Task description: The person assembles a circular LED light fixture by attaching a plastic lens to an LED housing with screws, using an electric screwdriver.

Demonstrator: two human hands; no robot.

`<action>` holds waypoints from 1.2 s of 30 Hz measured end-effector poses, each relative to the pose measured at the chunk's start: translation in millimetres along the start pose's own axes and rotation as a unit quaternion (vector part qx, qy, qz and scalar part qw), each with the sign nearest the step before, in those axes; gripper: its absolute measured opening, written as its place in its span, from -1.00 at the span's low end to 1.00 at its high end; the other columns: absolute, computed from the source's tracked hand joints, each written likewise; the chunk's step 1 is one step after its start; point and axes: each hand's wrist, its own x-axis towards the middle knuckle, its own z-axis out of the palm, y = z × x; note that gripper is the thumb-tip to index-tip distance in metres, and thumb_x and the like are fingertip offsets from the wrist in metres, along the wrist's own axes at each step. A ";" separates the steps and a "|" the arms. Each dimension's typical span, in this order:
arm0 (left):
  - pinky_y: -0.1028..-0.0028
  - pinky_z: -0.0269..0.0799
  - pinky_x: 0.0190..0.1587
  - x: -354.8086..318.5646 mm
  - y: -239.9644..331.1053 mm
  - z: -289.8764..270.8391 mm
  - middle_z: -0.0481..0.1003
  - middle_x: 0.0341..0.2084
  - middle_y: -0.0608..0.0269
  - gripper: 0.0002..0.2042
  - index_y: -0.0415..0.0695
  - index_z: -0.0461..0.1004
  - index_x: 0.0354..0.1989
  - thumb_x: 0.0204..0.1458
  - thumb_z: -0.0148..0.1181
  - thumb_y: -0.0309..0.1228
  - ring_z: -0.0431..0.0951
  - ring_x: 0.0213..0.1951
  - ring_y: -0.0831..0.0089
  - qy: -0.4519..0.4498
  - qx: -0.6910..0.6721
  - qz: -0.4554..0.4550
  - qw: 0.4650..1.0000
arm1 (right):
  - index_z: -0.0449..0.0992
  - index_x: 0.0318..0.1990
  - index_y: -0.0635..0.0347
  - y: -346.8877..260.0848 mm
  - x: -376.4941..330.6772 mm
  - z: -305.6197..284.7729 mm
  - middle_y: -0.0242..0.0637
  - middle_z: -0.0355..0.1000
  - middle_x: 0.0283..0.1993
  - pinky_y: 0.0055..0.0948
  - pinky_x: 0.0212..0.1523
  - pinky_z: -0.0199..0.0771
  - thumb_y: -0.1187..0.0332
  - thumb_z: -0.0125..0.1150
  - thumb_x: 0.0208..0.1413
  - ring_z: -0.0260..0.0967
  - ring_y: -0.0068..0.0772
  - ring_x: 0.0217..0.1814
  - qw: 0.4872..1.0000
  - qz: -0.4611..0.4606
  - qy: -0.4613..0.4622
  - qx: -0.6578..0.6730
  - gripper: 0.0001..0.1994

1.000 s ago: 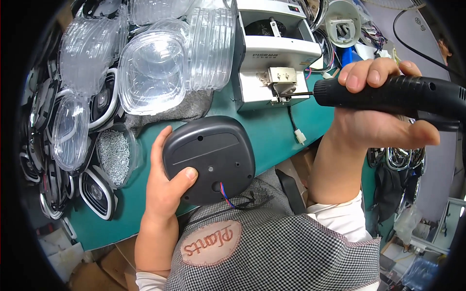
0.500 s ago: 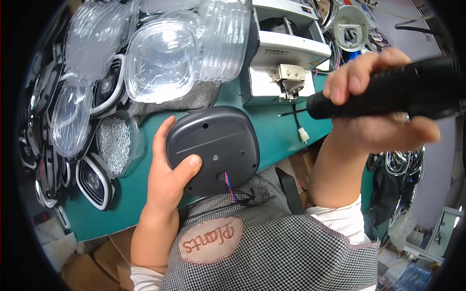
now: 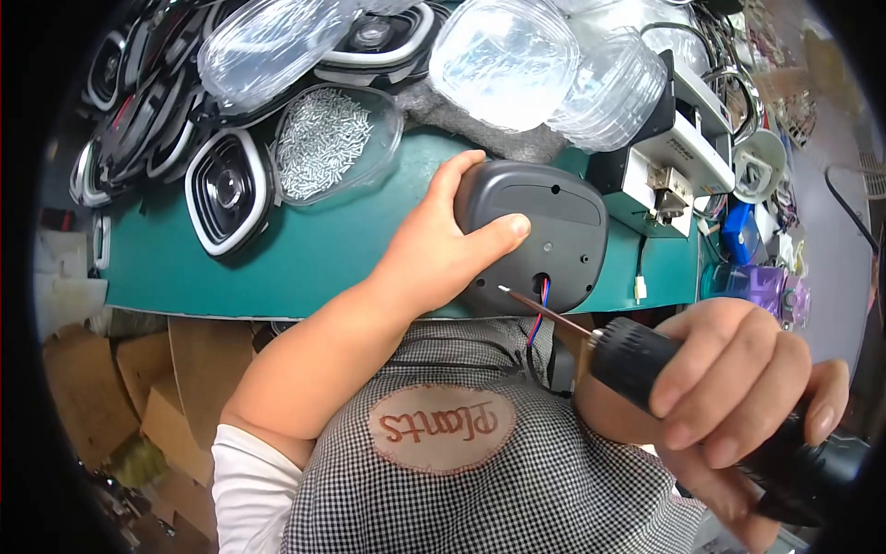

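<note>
My left hand (image 3: 434, 254) grips a dark grey plastic housing (image 3: 568, 217) by its left side, thumb pressed on the flat face and fingers behind the edge. The housing tilts up at the table's near edge, with screw holes in its face. Red and blue wires (image 3: 543, 300) come out of an opening low on it. In my right hand (image 3: 738, 388) is a black electric screwdriver (image 3: 632, 360), fingers wrapped round its body. Its long bit (image 3: 554, 319) points at the housing's lower left corner, the bright tip beside a hole there. Whether tip and housing touch I cannot tell.
A clear tub of silver screws (image 3: 323, 143) stands left on the green table (image 3: 360, 277). Speaker-like parts with white rims (image 3: 226, 191) crowd the far left. Clear plastic lids (image 3: 503, 65) lie on grey cloth (image 3: 489, 129). A white machine (image 3: 660, 175) stands to the right.
My right hand has brought the screwdriver down from beside the machine, its bit now at the housing's lower corner. The view has turned left. My left hand keeps hold of the housing.
</note>
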 end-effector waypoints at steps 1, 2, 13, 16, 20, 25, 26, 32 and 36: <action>0.26 0.24 0.25 0.0 -1.7 0.8 0.31 0.16 -0.22 -0.14 -0.31 0.05 0.33 -0.04 0.35 -0.10 0.33 0.22 0.09 0.003 0.000 0.004 1.000 | 0.13 0.25 0.13 5.5 -0.7 6.8 -0.15 0.33 -0.25 -0.28 -0.34 0.50 -0.14 0.23 0.10 0.39 -0.24 -0.34 1.000 -0.017 0.009 0.001 -0.26; 0.26 0.24 0.25 0.1 -1.6 0.8 0.31 0.16 -0.22 -0.14 -0.31 0.05 0.33 -0.04 0.35 -0.10 0.33 0.22 0.09 0.006 -0.004 0.008 1.000 | 0.13 0.25 0.13 16.0 3.1 7.1 -0.15 0.33 -0.25 -0.28 -0.34 0.50 -0.14 0.23 0.10 0.39 -0.24 -0.34 1.000 -0.017 0.003 0.000 -0.26; 0.27 0.30 0.20 -0.6 -4.7 0.9 0.38 0.10 -0.23 -0.15 -0.30 0.07 0.32 -0.06 0.36 -0.10 0.41 0.16 0.06 0.028 0.024 0.040 0.998 | 0.23 -0.11 0.23 42.6 6.2 39.7 -0.13 0.39 -0.48 -0.38 -0.57 0.42 -0.01 0.37 0.03 0.34 -0.30 -0.60 0.994 -0.029 0.105 -0.015 -0.44; 0.27 0.31 0.20 -3.1 2.5 -1.8 0.38 0.10 -0.24 -0.14 -0.30 0.07 0.32 -0.06 0.36 -0.10 0.41 0.16 0.05 0.034 0.063 0.027 0.997 | 0.21 -0.07 0.22 56.2 0.7 36.9 -0.17 0.39 -0.46 -0.37 -0.57 0.46 -0.17 0.35 -0.04 0.36 -0.33 -0.60 0.998 -0.008 0.052 -0.032 -0.32; 0.26 0.31 0.20 -3.8 -0.7 -0.4 0.37 0.11 -0.24 -0.14 -0.28 0.07 0.33 -0.07 0.36 -0.11 0.41 0.16 0.04 0.035 0.047 0.025 0.998 | 0.20 -0.09 0.22 73.6 9.0 25.0 -0.22 0.39 -0.48 -0.39 -0.62 0.49 -0.29 0.32 -0.09 0.38 -0.35 -0.64 0.998 -0.027 -0.040 -0.029 -0.24; 0.26 0.31 0.21 -5.2 -0.2 -1.0 0.36 0.12 -0.24 -0.15 -0.27 0.07 0.33 -0.07 0.35 -0.11 0.40 0.17 0.03 0.040 0.065 0.024 0.997 | 0.22 -0.12 0.23 88.0 10.3 15.4 -0.23 0.40 -0.50 -0.41 -0.64 0.48 -0.30 0.30 -0.07 0.38 -0.36 -0.66 0.989 -0.096 -0.115 0.015 -0.26; 0.26 0.30 0.21 -5.8 -1.4 -1.1 0.36 0.11 -0.24 -0.15 -0.27 0.07 0.33 -0.07 0.35 -0.11 0.40 0.17 0.03 0.042 0.056 0.025 0.997 | 0.22 -0.12 0.23 88.7 10.0 15.8 -0.23 0.40 -0.50 -0.41 -0.64 0.48 -0.30 0.30 -0.07 0.38 -0.36 -0.66 0.988 -0.097 -0.117 0.018 -0.26; 0.28 0.27 0.23 -3.0 5.1 2.0 0.34 0.13 -0.16 -0.18 -0.24 0.07 0.34 -0.04 0.34 -0.16 0.37 0.17 0.13 0.028 0.050 0.006 0.998 | 0.22 -0.16 0.26 78.3 -0.9 33.3 -0.22 0.39 -0.51 -0.45 -0.65 0.45 -0.23 0.31 -0.02 0.35 -0.37 -0.68 0.996 -0.056 0.074 -0.012 -0.31; 0.30 0.31 0.20 -4.6 14.1 2.5 0.37 0.11 -0.10 -0.22 -0.15 0.12 0.33 -0.06 0.35 -0.19 0.41 0.14 0.18 0.008 0.014 0.003 1.000 | 0.22 -0.15 0.28 78.8 -2.4 32.6 -0.22 0.38 -0.51 -0.44 -0.61 0.44 -0.19 0.32 0.00 0.32 -0.37 -0.68 0.993 -0.114 0.043 -0.011 -0.33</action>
